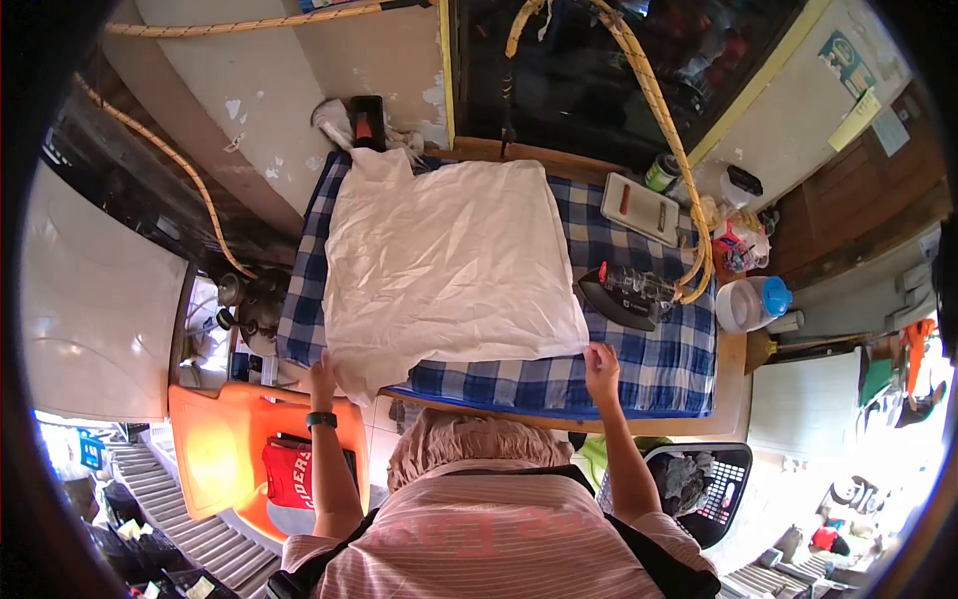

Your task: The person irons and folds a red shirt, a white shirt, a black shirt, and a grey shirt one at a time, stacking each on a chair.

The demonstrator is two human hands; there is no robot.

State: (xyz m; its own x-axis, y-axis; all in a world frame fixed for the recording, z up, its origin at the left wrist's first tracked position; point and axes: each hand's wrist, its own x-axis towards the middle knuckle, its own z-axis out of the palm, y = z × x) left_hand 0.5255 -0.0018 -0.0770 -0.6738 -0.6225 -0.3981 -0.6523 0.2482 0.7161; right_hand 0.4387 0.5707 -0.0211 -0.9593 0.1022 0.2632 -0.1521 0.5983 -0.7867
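Observation:
A creased white T-shirt (454,265) lies spread sideways over a blue checked cloth (499,376), its sleeves toward the left. My left hand (321,379), with a dark band on the wrist, is closed on the shirt's near left part, by the sleeve hanging past the table edge. At the near right corner, my right hand (602,369) pinches the hem between the fingers. An iron (624,298) rests on the checked cloth just beyond my right hand, its handle wrapped in something reddish and clear.
A corded hose (664,120) arches from the iron. A white tray (641,208) stands behind it, a blue-lidded container (748,303) to the right. An orange chair (215,439) holds folded red clothing (287,471); a black basket (733,464) holds dark cloth.

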